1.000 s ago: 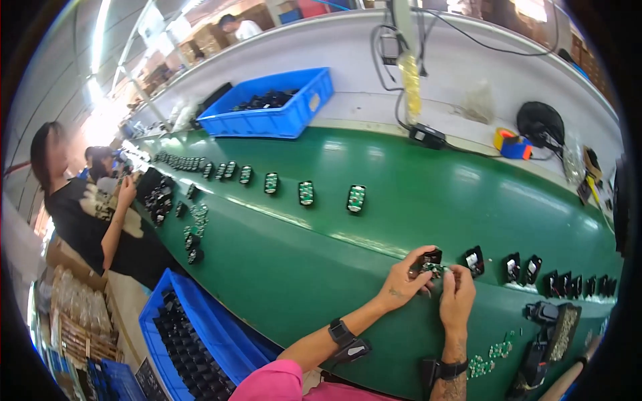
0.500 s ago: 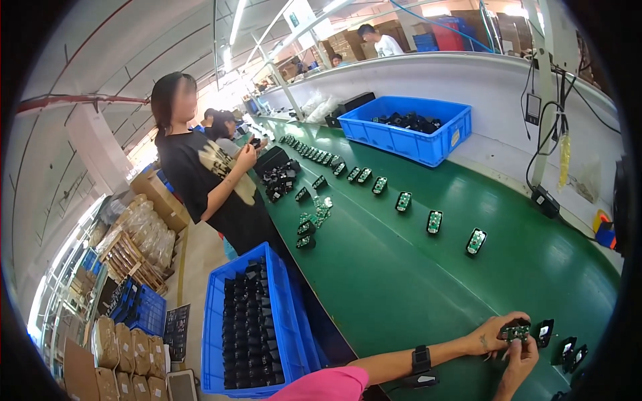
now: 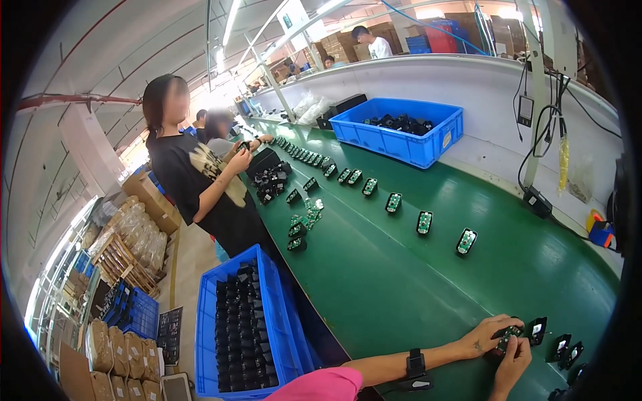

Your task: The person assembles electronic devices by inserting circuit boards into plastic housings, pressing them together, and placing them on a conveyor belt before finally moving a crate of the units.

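Note:
At the lower right, my left hand [image 3: 487,336], with a dark watch [image 3: 415,363] on its wrist, is closed round a small black housing with a green circuit board [image 3: 509,339]. The fingers of my right hand [image 3: 513,365] press on the same piece from the near side. Just right of my hands stands a black housing [image 3: 538,330] with a pale inside, and several more black housings [image 3: 562,347] follow it toward the rim. Beyond my hands, a row of black housings with green boards [image 3: 467,241] runs away along the table.
A blue bin [image 3: 408,148] of black parts stands at the back of the green table [image 3: 394,281]. Another blue crate [image 3: 201,334], packed with black pieces, is left of the table edge. A co-worker [image 3: 194,167] stands by loose boards [image 3: 313,212] and black parts. Cables [image 3: 542,144] hang at right.
The piece in my hands has tilted, and my right fingers have shifted on it. The whole view has swung slightly. The co-worker's hands have moved a little.

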### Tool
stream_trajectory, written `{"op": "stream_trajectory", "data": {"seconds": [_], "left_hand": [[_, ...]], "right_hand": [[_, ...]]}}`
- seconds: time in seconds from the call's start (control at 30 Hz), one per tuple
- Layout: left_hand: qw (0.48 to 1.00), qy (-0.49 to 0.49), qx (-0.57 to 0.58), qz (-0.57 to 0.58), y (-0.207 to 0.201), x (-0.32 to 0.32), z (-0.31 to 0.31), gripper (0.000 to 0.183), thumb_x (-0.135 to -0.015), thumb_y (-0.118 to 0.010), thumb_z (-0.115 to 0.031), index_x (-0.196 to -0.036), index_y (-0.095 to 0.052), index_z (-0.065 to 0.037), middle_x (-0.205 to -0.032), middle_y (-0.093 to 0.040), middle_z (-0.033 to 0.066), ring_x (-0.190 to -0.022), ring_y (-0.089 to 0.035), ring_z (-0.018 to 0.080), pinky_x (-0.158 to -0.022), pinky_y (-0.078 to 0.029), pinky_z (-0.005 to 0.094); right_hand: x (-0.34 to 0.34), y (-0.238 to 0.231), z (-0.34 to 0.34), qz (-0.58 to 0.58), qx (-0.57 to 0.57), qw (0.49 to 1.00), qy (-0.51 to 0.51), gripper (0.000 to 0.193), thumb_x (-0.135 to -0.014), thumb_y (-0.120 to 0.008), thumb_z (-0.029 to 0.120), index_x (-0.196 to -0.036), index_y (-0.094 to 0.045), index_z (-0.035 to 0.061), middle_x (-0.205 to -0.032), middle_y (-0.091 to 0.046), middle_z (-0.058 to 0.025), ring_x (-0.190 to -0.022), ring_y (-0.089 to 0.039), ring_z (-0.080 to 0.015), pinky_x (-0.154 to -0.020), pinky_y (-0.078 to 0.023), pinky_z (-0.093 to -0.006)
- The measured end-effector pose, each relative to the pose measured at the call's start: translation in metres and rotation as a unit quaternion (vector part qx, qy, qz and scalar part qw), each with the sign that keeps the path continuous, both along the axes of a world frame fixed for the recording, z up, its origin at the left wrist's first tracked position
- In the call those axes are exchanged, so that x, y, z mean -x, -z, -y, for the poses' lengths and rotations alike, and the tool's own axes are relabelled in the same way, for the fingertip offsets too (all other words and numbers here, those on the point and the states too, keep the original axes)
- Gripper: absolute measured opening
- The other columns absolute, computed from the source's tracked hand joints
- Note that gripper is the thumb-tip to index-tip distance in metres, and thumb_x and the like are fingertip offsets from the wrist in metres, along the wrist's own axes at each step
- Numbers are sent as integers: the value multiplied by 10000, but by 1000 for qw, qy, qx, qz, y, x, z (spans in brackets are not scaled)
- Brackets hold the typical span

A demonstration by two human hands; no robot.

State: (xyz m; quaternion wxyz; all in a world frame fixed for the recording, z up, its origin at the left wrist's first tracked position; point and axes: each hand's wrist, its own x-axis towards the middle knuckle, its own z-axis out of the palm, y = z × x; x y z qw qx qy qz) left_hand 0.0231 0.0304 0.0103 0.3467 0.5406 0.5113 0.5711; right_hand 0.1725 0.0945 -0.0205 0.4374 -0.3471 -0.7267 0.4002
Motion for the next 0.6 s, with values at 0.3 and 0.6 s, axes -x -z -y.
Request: {"op": "stream_trajectory", "data": {"seconds": [0.3,0.6], "left_hand": [[998,-22,-54,-18,6,-4,4,644,-814,-464,79,-1427,-480,-120,-1308,-571,191,-1185,-570,395,-1020,-442,369],[977,94,125,145,-9,27,6,529,-917,-488,-46,-1441,-459,-116,-1220,-626,66,-814,-668,126,-634,-522,240]], "right_hand": [[-5,-20,11,61,-23,998,-24,322,-1017,-517,171,-770,-449,-24,-635,-406,-74,-608,-385,-146,-545,-336,-347],[17,-35,12,75,-3,996,56,270,-923,-638,202,-809,-635,-43,-661,-598,-127,-601,-515,-152,-559,-423,-339]]}}
